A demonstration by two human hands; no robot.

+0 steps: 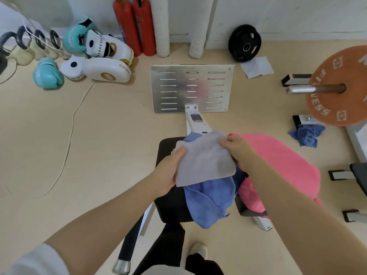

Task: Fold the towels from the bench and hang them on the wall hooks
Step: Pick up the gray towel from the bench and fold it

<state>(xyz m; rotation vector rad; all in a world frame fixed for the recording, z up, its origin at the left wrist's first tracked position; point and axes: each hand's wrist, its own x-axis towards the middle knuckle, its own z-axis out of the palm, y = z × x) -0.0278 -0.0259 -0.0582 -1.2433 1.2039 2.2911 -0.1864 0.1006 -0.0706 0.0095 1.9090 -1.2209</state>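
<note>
We hold the grey towel point(204, 159) between both hands, lifted just above the tabletop point(168, 203). The left hand point(168, 175) grips its left edge with fingers curled under. The right hand point(236, 149) pinches its upper right corner. The cloth sits as a small, near-square panel, its longer run sloping from upper left to lower right; both hands are equally on it.

Directly beneath lies the blue towel point(210, 203), draped over the tabletop's near edge. The pink towel point(284, 161) lies to the right, under our right forearm. Another blue cloth point(306, 135) lies on the floor, well apart.

No wall hooks are visible, so we judge a turn away must precede hanging. The weight plate point(341, 86) on its bar stands near on the right.
</note>
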